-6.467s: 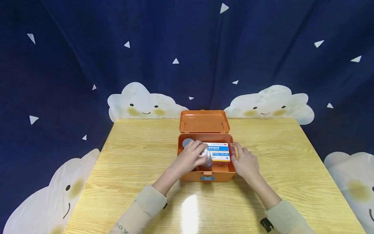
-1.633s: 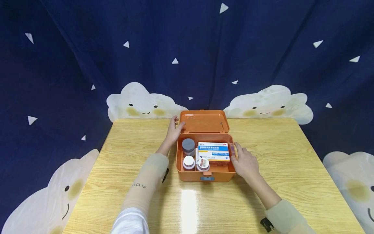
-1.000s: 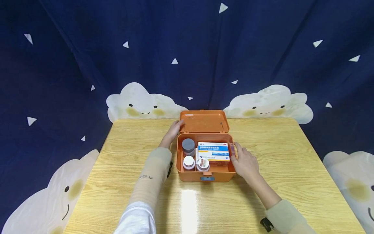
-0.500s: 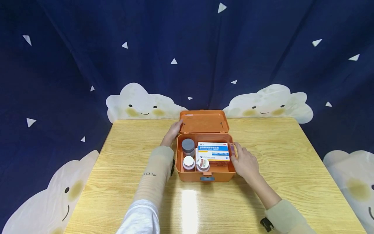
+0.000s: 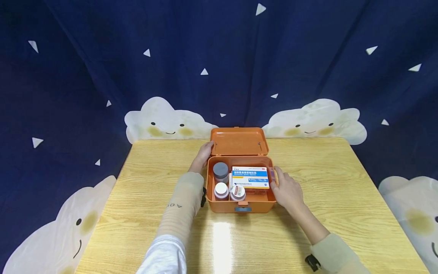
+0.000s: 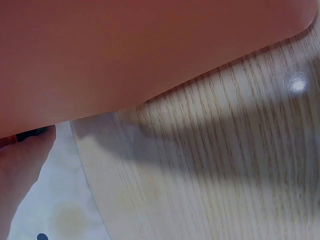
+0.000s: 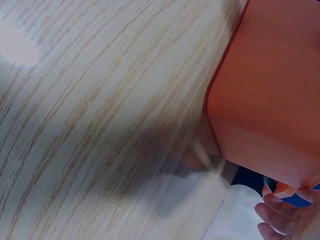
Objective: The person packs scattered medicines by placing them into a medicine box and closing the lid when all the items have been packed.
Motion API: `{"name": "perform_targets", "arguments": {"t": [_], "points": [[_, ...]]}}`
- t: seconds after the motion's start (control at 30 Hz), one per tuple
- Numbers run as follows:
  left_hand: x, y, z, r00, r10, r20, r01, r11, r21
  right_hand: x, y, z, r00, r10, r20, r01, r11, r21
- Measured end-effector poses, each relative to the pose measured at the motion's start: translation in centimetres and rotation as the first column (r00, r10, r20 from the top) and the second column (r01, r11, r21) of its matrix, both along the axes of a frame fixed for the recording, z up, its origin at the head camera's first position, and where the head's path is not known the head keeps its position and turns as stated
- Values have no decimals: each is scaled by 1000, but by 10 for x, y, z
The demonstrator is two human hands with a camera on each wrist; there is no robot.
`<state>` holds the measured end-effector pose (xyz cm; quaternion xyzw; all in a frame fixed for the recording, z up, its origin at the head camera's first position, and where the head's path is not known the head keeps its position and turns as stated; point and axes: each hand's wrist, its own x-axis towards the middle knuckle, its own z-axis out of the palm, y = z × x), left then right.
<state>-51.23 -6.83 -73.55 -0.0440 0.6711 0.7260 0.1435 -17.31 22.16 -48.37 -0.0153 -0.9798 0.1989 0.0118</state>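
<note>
An orange plastic box [image 5: 224, 206] stands on the table with its hinged lid [image 5: 239, 141] tipped back. My left hand [image 5: 202, 152] grips the lid's left edge, thumb at the front; its other fingers are mostly hidden. On the box's right rim rests my right hand [image 5: 288, 189], fingers loosely extended against the side. Inside, at left, are a grey-capped bottle [image 5: 220, 170] and a white-capped bottle [image 5: 221, 189]. Another white-capped bottle [image 5: 237, 191], with a sticker on its cap, stands beside it. A white and blue medicine carton [image 5: 250, 177] lies at right, over something partly hidden.
The wooden table [image 5: 154, 179] spreads out on both sides of the box and in front of it. A dark blue curtain [image 5: 178, 68] with white triangles and cloud shapes hangs behind the far edge. A blue-grey latch [image 5: 243, 209] sits on the box front.
Earlier my left hand held a white-capped bottle inside the box; that bottle now stands there. The left hand has moved to the lid, whose top edge has just risen slightly. The right hand stays.
</note>
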Motion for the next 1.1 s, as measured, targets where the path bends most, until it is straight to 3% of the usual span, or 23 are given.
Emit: {"name": "perform_targets", "arguments": {"t": [0.1, 0.17, 0.23, 0.33, 0.4, 0.47, 0.6, 0.63, 0.7, 0.73, 0.83, 0.87, 0.93, 1.03, 1.1], "points": [[41, 7, 58, 1000, 16, 22, -16, 1000, 0, 0, 0, 0, 1000, 0, 2, 0, 1000, -3], [61, 7, 85, 1000, 0, -21, 0, 999, 47, 1, 0, -1, 1000, 0, 6, 0, 1000, -8], [79, 8, 112, 1000, -4, 2, 3, 997, 75, 1, 0, -1, 1000, 0, 9, 0, 1000, -12], [87, 6, 124, 1000, -16, -10, 17, 994, 110, 1, 0, -1, 1000, 3, 13, -3, 1000, -17], [89, 8, 131, 1000, -2, 27, -1, 996, 94, 0, 0, -1, 1000, 3, 15, -3, 1000, -19], [84, 8, 126, 1000, -2, 6, 2, 994, 109, 0, 0, -1, 1000, 3, 17, -2, 1000, -21], [85, 8, 129, 1000, -5, 3, 4, 983, 185, 0, 0, 0, 1000, 1, 15, -1, 1000, -20], [92, 10, 141, 1000, 0, 15, -3, 983, 182, 0, -1, 0, 1000, 1, 14, -1, 1000, -20], [99, 9, 150, 1000, -12, -13, 15, 972, 234, 0, -1, 0, 1000, 2, 13, -1, 1000, -20], [105, 10, 159, 1000, 1, -16, 3, 973, 230, 0, -1, 0, 1000, 2, 12, -1, 1000, -21], [134, 15, 202, 999, 23, -40, -13, 972, 233, 0, -1, -1, 1000, 0, 14, 1, 1000, -23], [139, 15, 209, 998, 29, -51, -16, 968, 251, 0, -1, -1, 1000, -1, 15, 1, 1000, -24], [157, 18, 239, 998, 48, -32, -39, 968, 249, 0, 0, -1, 1000, -2, 16, 2, 1000, -24], [170, 17, 261, 999, 26, -29, -16, 952, 305, 0, 0, -1, 1000, -3, 16, 3, 1000, -24], [172, 17, 269, 1000, 3, -3, -2, 939, 343, 0, 0, -1, 1000, -3, 19, 3, 1000, -25]]}}
